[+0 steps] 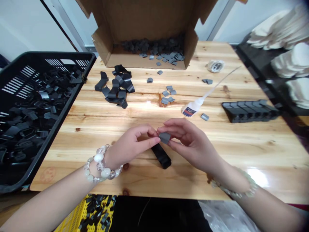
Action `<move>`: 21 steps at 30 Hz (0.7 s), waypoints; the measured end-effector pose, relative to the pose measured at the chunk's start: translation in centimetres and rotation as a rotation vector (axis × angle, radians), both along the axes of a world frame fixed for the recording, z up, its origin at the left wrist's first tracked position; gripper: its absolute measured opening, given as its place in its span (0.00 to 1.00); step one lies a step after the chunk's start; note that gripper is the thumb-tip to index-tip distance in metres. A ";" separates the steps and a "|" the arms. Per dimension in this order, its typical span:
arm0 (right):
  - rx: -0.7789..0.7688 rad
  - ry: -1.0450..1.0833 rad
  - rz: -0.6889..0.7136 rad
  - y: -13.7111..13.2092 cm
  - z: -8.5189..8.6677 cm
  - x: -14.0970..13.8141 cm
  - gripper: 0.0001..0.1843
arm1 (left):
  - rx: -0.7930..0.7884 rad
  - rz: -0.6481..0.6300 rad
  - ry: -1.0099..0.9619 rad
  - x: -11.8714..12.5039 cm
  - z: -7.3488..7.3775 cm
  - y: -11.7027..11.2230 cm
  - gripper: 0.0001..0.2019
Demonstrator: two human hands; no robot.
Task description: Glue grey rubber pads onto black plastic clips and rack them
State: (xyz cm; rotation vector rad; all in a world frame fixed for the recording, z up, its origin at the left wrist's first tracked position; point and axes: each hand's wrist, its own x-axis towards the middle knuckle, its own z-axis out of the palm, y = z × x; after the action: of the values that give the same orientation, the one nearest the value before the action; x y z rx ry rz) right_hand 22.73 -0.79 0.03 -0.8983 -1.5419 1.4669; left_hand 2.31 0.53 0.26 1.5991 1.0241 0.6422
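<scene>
Watching through the head camera, I see the left hand (131,145) and the right hand (190,141) meeting above the pine table (243,151), with a small grey pad (164,138) pinched between them. The right thumb and fingers close on its right side, curled but not clenched. The left thumb and forefinger come in against its left edge, with the other fingers loosely folded. The pad looks thin, light and slightly curved, probably firm enough to keep its shape but easy to drop, so I would hold it by opposite edges with the fingertips and leave its faces free.

A black plastic strip (161,156) lies on the table just below the hands; it looks stiff and smooth, and I would grip it along its long sides. Farther off, loose grey pieces (166,95) sit near a white glue bottle (193,108), which lies on its side with a long, thin nozzle. A black slotted rack (249,111) rests toward the right. A heap of black clips (116,87) lies beside the black plastic crate (14,87), which holds many more, and a cardboard box (145,61) at the far edge holds more grey pieces.
</scene>
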 end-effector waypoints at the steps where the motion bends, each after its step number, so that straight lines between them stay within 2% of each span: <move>1: 0.016 0.014 -0.001 -0.1 -0.1 0.0 0.21 | 0.011 0.005 -0.010 0.0 -0.1 0.0 0.08; 4: 0.027 0.079 0.006 -0.2 -0.1 -0.1 0.24 | 0.071 0.026 -0.019 0.1 -0.2 0.0 0.07; 8: -0.011 0.139 0.014 -0.1 0.2 -0.1 0.22 | 0.108 0.028 0.015 0.2 -0.2 -0.1 0.05; 13: -0.044 0.116 0.053 0.0 0.3 0.0 0.19 | 0.082 -0.015 0.020 0.3 -0.5 -0.1 0.07; 18: -0.019 0.101 0.045 0.2 0.2 0.1 0.20 | 0.144 -0.010 0.015 0.2 -0.5 -0.1 0.05; 21: 0.007 0.041 0.047 0.4 0.2 0.2 0.17 | 0.156 -0.006 0.031 0.2 -0.3 -0.1 0.05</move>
State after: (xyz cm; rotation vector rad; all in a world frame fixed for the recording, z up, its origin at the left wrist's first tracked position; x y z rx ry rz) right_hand 22.91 -0.36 0.24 -0.8281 -1.5467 1.5037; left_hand 2.49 0.46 -0.02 1.7515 1.0116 0.7100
